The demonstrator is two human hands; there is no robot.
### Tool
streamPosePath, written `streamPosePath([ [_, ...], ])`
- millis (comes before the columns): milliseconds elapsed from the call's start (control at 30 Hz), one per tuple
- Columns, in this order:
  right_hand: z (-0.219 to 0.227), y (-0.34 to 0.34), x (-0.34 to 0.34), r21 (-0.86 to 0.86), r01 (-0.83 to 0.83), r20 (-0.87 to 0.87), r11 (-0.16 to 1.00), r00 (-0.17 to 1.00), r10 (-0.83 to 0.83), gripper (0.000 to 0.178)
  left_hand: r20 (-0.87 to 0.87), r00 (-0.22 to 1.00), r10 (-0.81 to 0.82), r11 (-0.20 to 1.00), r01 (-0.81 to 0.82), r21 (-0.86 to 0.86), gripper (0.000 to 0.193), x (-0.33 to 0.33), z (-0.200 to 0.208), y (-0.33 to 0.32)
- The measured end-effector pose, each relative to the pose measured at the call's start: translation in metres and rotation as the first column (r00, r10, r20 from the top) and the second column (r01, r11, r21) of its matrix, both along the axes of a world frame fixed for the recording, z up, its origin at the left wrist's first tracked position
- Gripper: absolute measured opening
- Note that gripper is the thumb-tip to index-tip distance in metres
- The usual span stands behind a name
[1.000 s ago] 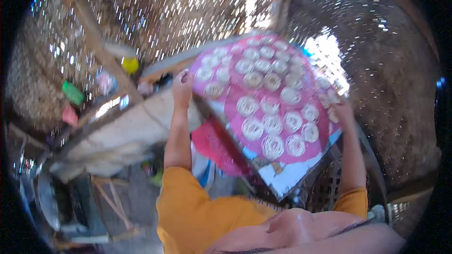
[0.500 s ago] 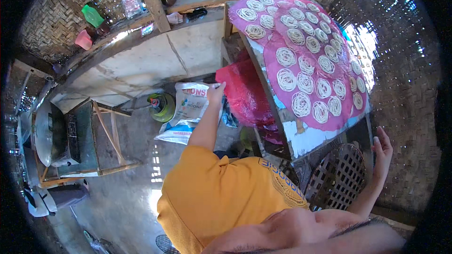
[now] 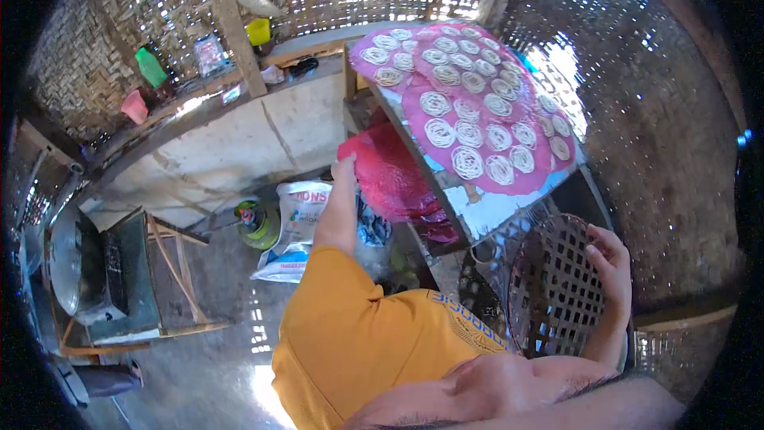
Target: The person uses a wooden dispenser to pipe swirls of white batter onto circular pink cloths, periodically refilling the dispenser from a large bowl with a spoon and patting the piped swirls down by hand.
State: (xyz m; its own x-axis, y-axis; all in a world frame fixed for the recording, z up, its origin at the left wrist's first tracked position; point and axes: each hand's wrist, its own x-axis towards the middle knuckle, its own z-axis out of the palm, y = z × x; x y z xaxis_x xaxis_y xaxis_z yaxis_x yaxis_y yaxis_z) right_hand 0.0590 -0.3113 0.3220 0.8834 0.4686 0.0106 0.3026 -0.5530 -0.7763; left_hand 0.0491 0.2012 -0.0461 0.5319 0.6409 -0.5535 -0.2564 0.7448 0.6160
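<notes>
With closed fingers my left hand (image 3: pixel 344 166) grips the edge of a red-pink plastic sheet (image 3: pixel 394 175), which hangs bunched under the left side of a tilted board table. My right hand (image 3: pixel 611 267) is at the right rim of a round, open-weave basket (image 3: pixel 553 287), its fingers loosely curled and apart. Whether the fingertips touch the rim is hard to tell. Above, pink sheets (image 3: pixel 513 179) cover the table (image 3: pixel 485 215) and carry several flat coils of pale noodle-like strands (image 3: pixel 467 162).
Left of my left arm are a printed white sack (image 3: pixel 298 211) and a green gas cylinder (image 3: pixel 259 225). A large metal wok (image 3: pixel 70 263) and a wooden stand (image 3: pixel 131 287) occupy the far left. A ledge (image 3: pixel 306 60) holds cups and small items along the woven wall.
My right hand has moved inward and down to the basket's rim, its fingers curling more. My left hand keeps its grip on the plastic sheet. The whole view has shifted.
</notes>
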Motion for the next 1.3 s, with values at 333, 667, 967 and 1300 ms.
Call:
streamPosePath([
  [333,-0.013,-0.054,-0.075,-0.002,-0.008,-0.021,1.0,1.0,0.008,0.036,0.621,0.783,0.034,0.985,-0.132,0.113,0.01,-0.042,0.202,-0.018],
  [667,-0.036,0.053,-0.111,0.027,-0.064,0.535,0.998,0.844,0.04,0.077,0.18,0.735,-0.653,0.424,0.159,0.891,0.046,-0.095,0.295,-0.314],
  [967,-0.081,-0.088,-0.005,0.218,0.555,0.478,0.803,0.656,-0.584,0.047,0.299,0.496,-0.815,0.512,0.377,0.772,0.061,-0.099,0.287,-0.288],
  [1300,-0.181,-0.228,0.001,0.129,0.859,0.269,0.495,0.45,-0.852,0.046,0.135,0.674,-0.727,0.571,0.483,0.664,0.057,-0.122,0.241,-0.255],
])
